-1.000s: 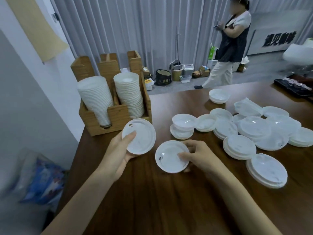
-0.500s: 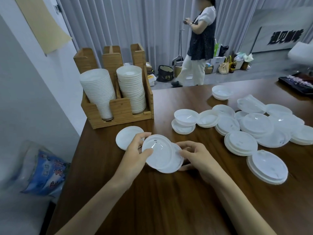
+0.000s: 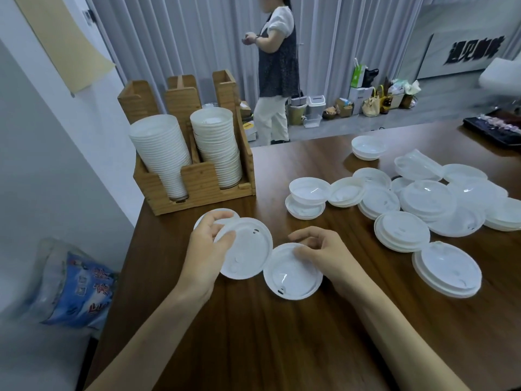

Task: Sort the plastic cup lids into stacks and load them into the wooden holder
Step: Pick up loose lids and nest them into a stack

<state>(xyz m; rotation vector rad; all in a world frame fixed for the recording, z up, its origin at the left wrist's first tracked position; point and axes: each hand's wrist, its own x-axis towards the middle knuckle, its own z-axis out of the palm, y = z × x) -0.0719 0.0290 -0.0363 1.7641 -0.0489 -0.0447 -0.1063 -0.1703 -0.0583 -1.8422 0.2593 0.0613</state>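
Table: you are at a brown wooden table (image 3: pixel 253 348) that fills the lower half of the frame.
Tilted lid: a round white tilted lid (image 3: pixel 248 249) sits just left of the middle of the frame, tipped up so its top faces you.
Your left hand: your left hand (image 3: pixel 204 252) grips the tilted lid by its left edge, with the thumb on the front and the other fingers curled behind.
Flat lid: a second white flat lid (image 3: pixel 290 273) lies just right of the tilted lid. You cannot tell if their edges touch.
Your right hand: your right hand (image 3: pixel 324 258) holds the flat lid at its right side, with the thumb on top and the fingers curled over the far edge.
Hidden lid: one more hidden lid (image 3: pixel 222 214) lies on the table behind your left hand and shows only a little.
Wooden holder: the wooden holder (image 3: pixel 201 182) stands in the upper left of the frame, at the far left end of the table.
Left stack: a tall left stack (image 3: pixel 162 148) of white lids fills the holder's left slot and leans over.
Right stack: a right stack (image 3: pixel 217 148) of lids stands almost straight in the next slot.
Loose lids: many white and clear loose lids (image 3: pixel 428 198) lie in a heap at the right of the frame, some on top of others.
Near stack: a short near stack (image 3: pixel 448 268) lies at the lower right of the heap.
Deep lids: two deep lids (image 3: pixel 310 190) sit one on the other near the middle.
Dark tray: a dark tray (image 3: pixel 493 128) lies at the upper right edge.
Blue bag: a blue bag (image 3: pixel 81 289) lies at the lower left, off the table.
Person: a person (image 3: pixel 277 66) stands past the table, top middle, in front of a grey curtain (image 3: pixel 183 38).
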